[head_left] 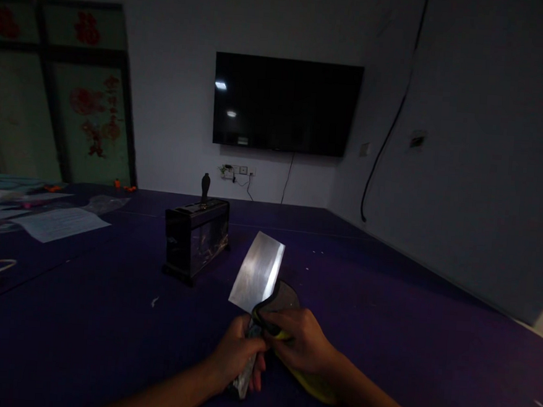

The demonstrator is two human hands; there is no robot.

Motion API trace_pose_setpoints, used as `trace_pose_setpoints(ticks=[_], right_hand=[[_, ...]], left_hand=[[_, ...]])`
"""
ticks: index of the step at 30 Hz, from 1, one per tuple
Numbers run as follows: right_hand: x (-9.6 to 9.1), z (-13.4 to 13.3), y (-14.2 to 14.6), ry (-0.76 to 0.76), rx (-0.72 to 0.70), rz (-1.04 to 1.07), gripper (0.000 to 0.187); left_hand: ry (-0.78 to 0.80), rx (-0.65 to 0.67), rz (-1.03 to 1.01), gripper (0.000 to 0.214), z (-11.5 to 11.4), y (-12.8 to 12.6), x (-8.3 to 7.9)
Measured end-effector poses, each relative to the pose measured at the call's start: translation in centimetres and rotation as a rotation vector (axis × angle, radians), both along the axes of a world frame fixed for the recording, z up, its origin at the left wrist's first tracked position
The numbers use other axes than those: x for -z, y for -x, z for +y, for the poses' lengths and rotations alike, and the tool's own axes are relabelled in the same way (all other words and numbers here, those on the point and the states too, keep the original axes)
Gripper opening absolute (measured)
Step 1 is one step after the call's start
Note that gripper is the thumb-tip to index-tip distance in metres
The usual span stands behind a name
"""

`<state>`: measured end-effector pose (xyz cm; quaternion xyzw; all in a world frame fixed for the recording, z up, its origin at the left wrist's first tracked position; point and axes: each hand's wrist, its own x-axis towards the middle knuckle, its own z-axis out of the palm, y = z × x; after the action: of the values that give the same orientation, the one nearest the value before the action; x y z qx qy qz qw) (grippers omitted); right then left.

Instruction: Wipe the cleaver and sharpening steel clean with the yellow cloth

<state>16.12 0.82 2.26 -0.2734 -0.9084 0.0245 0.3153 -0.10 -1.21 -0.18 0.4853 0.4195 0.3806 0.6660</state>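
At the far left of the frame we see tall glass panels (87, 110) with red paper shapes on them. Below them, white papers (60, 223) lie flat on the dark purple table (105, 322).

Near the middle of the frame a black box (197, 238) stands on the table, with a see-through side. A dark handle (205, 189) sticks straight up out of its top.

Lower down, a bit right of the box, is our left hand (237, 356). Its fingers are curled tight around the grip of a big knife (257, 271). The wide shiny blade points up and away from us, tilted a little to the right, above the table in the lower middle of the frame.

Just to the right is our right hand (301, 342), touching the left one. Its fingers pinch a yellow and grey cloth (310, 383) against the bottom of the blade. Part of the cloth pokes out behind the blade and part hangs under our wrist.

Higher up, on the back wall, hangs a black TV (285, 105), its screen dark. At the upper right a black cable (390, 131) runs down the side wall.
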Motion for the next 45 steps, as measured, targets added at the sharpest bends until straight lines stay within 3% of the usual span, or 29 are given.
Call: trace_pose_setpoints(ticks=[6,15,23,40,45], right_hand=[[-0.2,0.1,-0.1,-0.162,-0.044,-0.062,0.045],[0.0,0.5,0.3,-0.26,0.04,-0.09,0.049],[0.4,0.9,-0.1,-0.062,0.116,-0.179,0.066],[0.5,1.3,-0.1,-0.036,0.277,-0.281,0.066],[0.2,1.9,-1.0,-0.005,0.38,-0.166,0.068]], left_hand=[[-0.016,-0.035,0.041,0.04,0.0,0.0,-0.3],[0.002,-0.087,0.035,0.034,0.0,-0.2,-0.3],[-0.015,-0.037,0.049,0.029,0.1,-0.2,-0.4],[-0.006,-0.029,0.035,0.027,0.2,-0.1,-0.2],[-0.002,0.08,0.061,0.028,0.5,0.1,-0.2]])
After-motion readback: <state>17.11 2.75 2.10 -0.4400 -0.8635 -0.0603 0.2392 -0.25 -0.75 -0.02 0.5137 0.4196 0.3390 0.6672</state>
